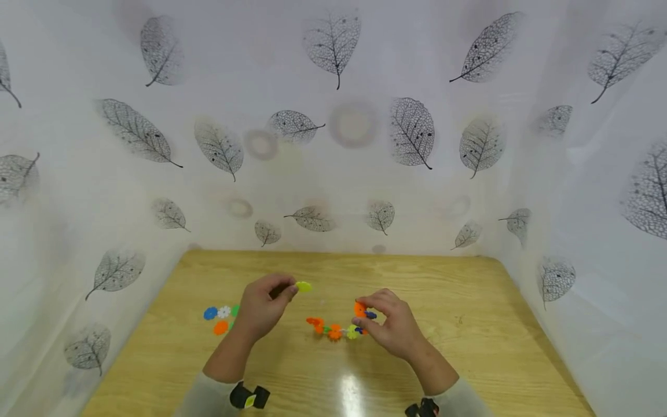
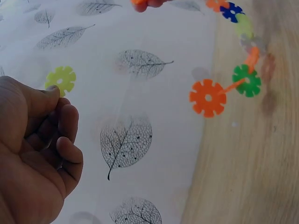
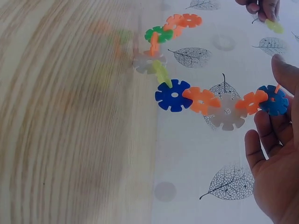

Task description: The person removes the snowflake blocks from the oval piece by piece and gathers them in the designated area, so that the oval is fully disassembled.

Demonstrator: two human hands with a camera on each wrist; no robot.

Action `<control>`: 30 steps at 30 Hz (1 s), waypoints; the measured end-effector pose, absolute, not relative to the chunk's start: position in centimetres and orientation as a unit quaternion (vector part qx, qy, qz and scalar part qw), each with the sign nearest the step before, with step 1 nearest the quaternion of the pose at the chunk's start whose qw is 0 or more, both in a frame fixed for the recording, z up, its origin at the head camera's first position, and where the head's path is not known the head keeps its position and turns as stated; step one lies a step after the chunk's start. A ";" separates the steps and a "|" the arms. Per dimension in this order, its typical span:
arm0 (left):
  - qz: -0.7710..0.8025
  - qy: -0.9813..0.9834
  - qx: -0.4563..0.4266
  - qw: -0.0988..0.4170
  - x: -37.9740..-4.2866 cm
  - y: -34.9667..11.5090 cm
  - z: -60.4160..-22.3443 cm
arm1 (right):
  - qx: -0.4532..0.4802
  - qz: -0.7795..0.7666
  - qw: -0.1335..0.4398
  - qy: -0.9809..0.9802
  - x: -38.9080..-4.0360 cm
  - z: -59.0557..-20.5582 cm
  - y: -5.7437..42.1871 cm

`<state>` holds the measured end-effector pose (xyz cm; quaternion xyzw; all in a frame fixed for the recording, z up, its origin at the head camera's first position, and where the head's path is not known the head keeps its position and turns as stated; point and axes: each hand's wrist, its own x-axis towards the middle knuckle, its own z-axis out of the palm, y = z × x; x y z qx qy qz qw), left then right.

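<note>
Left grip [image 1: 263,308]: bare hand, grasping; thumb and index finger pinch one yellow disc [image 1: 304,286] by its notched rim. Disc is held up, apart from the chain.

Right grip [image 1: 393,325]: bare hand, grasping; thumb and fingers pinch one orange disc [image 1: 360,308], the near end of a chain [image 1: 334,332] of notched plastic discs. The chain curves out to the left of this hand, its free end between the two hands.

Chain count, right wrist view, from the grip outward: orange (edge only, at the thumb), blue [image 3: 273,105], orange, clear, orange, dark blue [image 3: 174,104], yellow, clear, orange, green [image 3: 159,34], orange, orange. Total 12: 6 orange, 2 blue (one darker), 2 clear, 1 yellow, 1 green. Neighbours interlock at their notches, many set crosswise. Cannot tell whether the lower stretch touches the bench [image 1: 484,336].

Loose discs, left side of bench, beside the left forearm: 1 blue [image 1: 211,313], 1 white [image 1: 223,312], 1 orange [image 1: 221,328], 2 patches of green. The forearm partly covers this group; full number unreadable.

Wearer: 2 pale sleeves [image 1: 205,398], 2 black wrist straps [image 1: 250,397].

Surround: wood-grain bench top, one bright glare spot near the front; white sheeting [image 1: 354,185] printed with dark skeleton leaves stands behind and at both sides.
</note>
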<state>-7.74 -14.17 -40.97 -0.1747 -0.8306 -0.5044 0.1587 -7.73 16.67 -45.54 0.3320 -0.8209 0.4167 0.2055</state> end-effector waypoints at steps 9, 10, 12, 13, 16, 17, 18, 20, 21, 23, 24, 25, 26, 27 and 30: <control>-0.521 -0.838 -0.104 0.125 -7.6 -15.8 -41.5 | 0.335 0.423 0.209 -0.816 -7.7 -45.6 16.6; -0.523 -0.838 -0.097 0.119 -7.6 -15.9 -41.5 | 0.337 0.423 0.210 -0.815 -7.7 -45.6 16.6; -0.525 -0.840 -0.081 0.106 -7.4 -16.2 -41.7 | 0.339 0.423 0.210 -0.814 -7.7 -45.5 16.6; -0.526 -0.841 -0.074 0.100 -7.4 -16.4 -41.7 | 0.339 0.424 0.210 -0.813 -7.6 -45.5 16.5; -0.527 -0.844 -0.054 0.088 -7.2 -17.0 -42.0 | 0.339 0.425 0.210 -0.812 -7.6 -45.5 16.5; -0.527 -0.844 -0.048 0.085 -7.2 -17.2 -42.1 | 0.339 0.427 0.208 -0.812 -7.6 -45.5 16.4; -0.527 -0.845 -0.042 0.081 -7.1 -17.4 -42.2 | 0.340 0.427 0.208 -0.811 -7.6 -45.5 16.4; -0.525 -0.847 -0.032 0.073 -7.1 -17.8 -42.4 | 0.341 0.428 0.206 -0.811 -7.6 -45.5 16.4; -0.523 -0.849 -0.029 0.070 -7.0 -18.0 -42.5 | 0.341 0.429 0.204 -0.812 -7.6 -45.5 16.4; -0.518 -0.852 -0.021 0.064 -6.9 -18.5 -42.6 | 0.339 0.429 0.202 -0.813 -7.6 -45.5 16.4; -0.517 -0.854 -0.018 0.063 -6.9 -18.7 -42.7 | 0.339 0.428 0.203 -0.813 -7.5 -45.5 16.4; -0.515 -0.855 -0.014 0.061 -6.9 -18.9 -42.7 | 0.337 0.427 0.202 -0.814 -7.5 -45.5 16.4; -0.515 -0.855 -0.010 0.060 -6.8 -19.1 -42.8 | 0.336 0.426 0.201 -0.815 -7.5 -45.4 16.4; -0.515 -0.855 -0.006 0.060 -6.8 -19.2 -42.8 | 0.335 0.426 0.200 -0.817 -7.5 -45.4 16.4; -0.518 -0.853 0.001 0.058 -6.8 -19.6 -42.9 | 0.335 0.422 0.201 -0.818 -7.5 -45.4 16.5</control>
